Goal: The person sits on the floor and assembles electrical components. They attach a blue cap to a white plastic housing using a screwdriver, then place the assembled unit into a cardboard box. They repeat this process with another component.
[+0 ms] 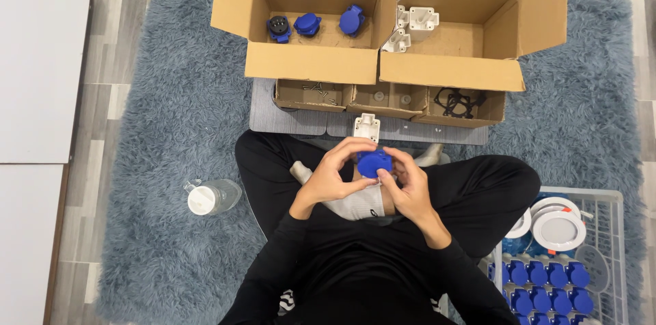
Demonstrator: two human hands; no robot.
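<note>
Three blue socket parts (307, 25) lie in the open cardboard box (311, 64) well ahead of the hands and a little to their left, so that stock looks nearly used up; the neighbouring box (451, 71), ahead and to the right, holds a few white housings (414, 24). Down by the person's right side, a white wire basket (608, 196) carries rows of blue-capped units (540, 277) with some round white discs (557, 228) above them, and I judge those rows to be the finished pile, already a fair count. One white housing (367, 125) waits just ahead of the hands on the grey board (263, 116), beside three shallow trays, the left one with small screws (316, 90) and the right one with black gaskets (456, 101). So, as far as one can tell, much is done and a handful of pieces remain.

Both hands meet over the lap. The left hand (329, 173) curls its fingers around the blue socket piece (374, 162), thumb and fingertips pressing its near edge. The right hand (408, 185) closes on the other side, fingers wrapped against the rim. The piece sits pinched between them, held clear of the legs. A clear bottle with a white cap (212, 196) lies on the rug (164, 127) off to the left of the hands
</note>
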